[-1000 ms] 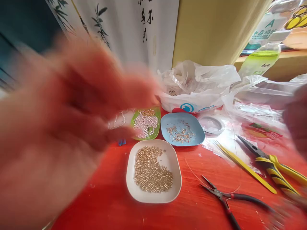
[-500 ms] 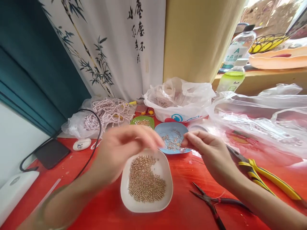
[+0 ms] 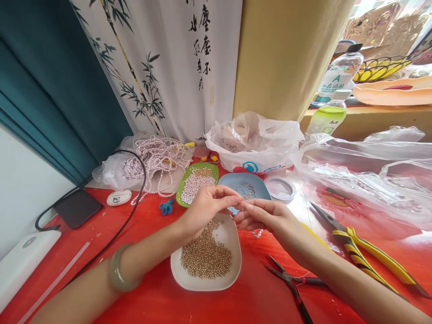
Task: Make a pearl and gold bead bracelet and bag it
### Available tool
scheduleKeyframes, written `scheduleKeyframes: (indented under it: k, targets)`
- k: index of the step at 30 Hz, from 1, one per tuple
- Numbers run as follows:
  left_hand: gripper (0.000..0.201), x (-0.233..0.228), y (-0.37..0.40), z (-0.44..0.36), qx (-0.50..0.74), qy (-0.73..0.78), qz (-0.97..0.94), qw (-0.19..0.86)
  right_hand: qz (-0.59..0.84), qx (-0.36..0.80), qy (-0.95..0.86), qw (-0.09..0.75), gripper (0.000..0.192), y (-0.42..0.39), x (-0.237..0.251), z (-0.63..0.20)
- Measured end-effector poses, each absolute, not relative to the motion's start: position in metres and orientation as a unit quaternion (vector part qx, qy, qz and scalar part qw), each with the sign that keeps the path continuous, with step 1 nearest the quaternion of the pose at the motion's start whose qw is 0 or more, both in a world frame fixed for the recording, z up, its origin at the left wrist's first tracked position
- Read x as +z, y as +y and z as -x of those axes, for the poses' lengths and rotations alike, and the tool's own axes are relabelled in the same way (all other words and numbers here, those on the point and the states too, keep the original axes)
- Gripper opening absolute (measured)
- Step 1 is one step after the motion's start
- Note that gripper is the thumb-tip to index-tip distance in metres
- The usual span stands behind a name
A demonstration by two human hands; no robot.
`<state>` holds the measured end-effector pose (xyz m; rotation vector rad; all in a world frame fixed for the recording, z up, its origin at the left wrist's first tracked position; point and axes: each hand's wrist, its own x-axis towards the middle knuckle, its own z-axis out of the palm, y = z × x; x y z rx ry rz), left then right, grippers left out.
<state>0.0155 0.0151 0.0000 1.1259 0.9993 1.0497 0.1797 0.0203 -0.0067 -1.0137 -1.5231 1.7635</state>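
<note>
My left hand (image 3: 209, 204) and my right hand (image 3: 268, 215) meet fingertip to fingertip, both closed in a pinch. Whatever lies between the fingertips is too small to make out. Just beneath my right hand, a short bit of white beads (image 3: 257, 233) shows. Below the hands stands a white dish (image 3: 205, 284) of gold beads (image 3: 207, 257), partly covered by my left hand. Right behind them is a blue dish (image 3: 229, 180) with small metal pieces. A green dish (image 3: 182, 189) beside it holds pink pearl beads (image 3: 197, 184) and some gold ones.
Black-handled pliers (image 3: 292, 281) and yellow-handled pliers (image 3: 354, 243) lie at right. Plastic bags (image 3: 253, 148) line the back near a roll of clear line (image 3: 280, 189). Pearl strands (image 3: 158, 157), a blue clip (image 3: 166, 206), a black cable (image 3: 141, 180) and a phone (image 3: 79, 209) are at left.
My left hand has moved right and my right hand slightly left, so their fingertips now meet. The green dish and blue clip have come into fuller view.
</note>
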Motion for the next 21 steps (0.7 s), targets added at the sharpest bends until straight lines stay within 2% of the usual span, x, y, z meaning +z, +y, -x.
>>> scheduleKeyframes:
  k: [9,16,21]
  targets:
    - [0.011,-0.005,0.019,-0.010,0.486,0.461,-0.478,0.568,0.380,0.641,-0.613,0.262,0.022,0.020,0.001,-0.182]
    - [0.013,-0.011,0.025,-0.002,0.497,0.477,-0.472,0.550,0.368,0.711,-0.557,0.219,0.023,0.024,-0.007,-0.188]
    - [0.013,-0.014,0.025,0.001,0.502,0.475,-0.470,0.549,0.374,0.726,-0.533,0.222,0.022,0.027,-0.010,-0.189]
